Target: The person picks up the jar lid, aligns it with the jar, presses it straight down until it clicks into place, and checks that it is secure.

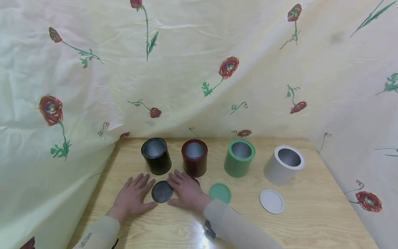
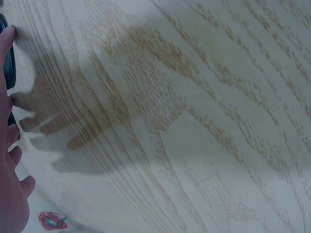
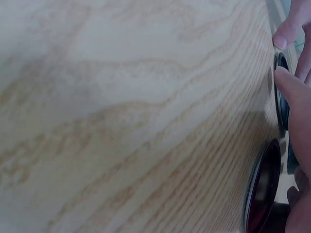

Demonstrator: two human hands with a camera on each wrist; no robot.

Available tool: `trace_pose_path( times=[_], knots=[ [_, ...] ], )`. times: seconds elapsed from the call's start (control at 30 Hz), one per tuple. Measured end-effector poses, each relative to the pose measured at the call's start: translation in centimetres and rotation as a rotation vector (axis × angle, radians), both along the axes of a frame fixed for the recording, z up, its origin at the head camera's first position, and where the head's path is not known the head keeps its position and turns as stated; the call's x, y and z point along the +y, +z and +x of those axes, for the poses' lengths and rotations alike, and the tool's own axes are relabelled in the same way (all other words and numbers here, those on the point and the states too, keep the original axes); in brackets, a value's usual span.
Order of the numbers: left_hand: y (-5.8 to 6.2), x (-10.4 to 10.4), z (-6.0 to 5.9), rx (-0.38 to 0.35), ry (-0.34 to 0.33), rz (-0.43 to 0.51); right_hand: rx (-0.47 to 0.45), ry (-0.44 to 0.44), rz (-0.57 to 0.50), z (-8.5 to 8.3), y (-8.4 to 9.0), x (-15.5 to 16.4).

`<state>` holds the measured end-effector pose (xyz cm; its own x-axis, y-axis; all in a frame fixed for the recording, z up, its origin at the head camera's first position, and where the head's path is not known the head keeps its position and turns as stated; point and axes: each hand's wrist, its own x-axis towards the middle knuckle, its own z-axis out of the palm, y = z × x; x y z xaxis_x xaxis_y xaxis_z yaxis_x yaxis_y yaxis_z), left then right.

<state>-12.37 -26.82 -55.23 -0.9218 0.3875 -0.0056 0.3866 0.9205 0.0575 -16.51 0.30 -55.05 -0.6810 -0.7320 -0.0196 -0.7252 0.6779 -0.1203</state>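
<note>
wooden table [image 1: 329, 204] with four canisters [image 1: 237, 166] and four round lids [image 1: 161, 192]

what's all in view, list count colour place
black canister: 1, black, back row left
dark red canister: 1, dark red, second along
green canister: 1, green, third along
white canister: 1, white, far right
black lid: 1, black, before its canister
dark red lid: 1, dark red, before its canister, mostly hidden
green lid: 1, green, before its canister
white lid: 1, white, before its canister
table: 1, light wood, beneath
flowered cloth: 1 or more, cream, behind and beside table
unclear items: 2, black, at sleeves
left hand: 1, bare, left of black lid
right hand: 1, bare, right of black lid
sleeves: 2, pale, both forearms
</note>
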Motion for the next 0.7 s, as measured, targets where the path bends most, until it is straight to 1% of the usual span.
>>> trace_pose_path(
  times=[0.13,0.3,0.43,0.53,0.7],
  knots=[
    [-0.03,0.13,0.03,0.008,-0.002,0.005,0.024,-0.004,0.012,-0.25,-0.10,-0.06],
    [-0.14,0.48,0.08,-0.004,0.004,0.013,-0.002,-0.008,-0.028,-0.53,-0.69,-0.04],
    [-0.56,0.48,0.06,0.008,0.009,0.013,-0.025,-0.005,-0.054,-0.65,-1.00,-0.07],
    [-0.79,0.38,0.15,0.020,0.006,0.017,-0.033,-0.007,-0.053,-0.61,-0.81,-0.17],
    [-0.84,0.27,0.46,0.021,0.007,0.024,-0.038,-0.011,-0.058,-0.55,-0.61,-0.22]
  ],
)
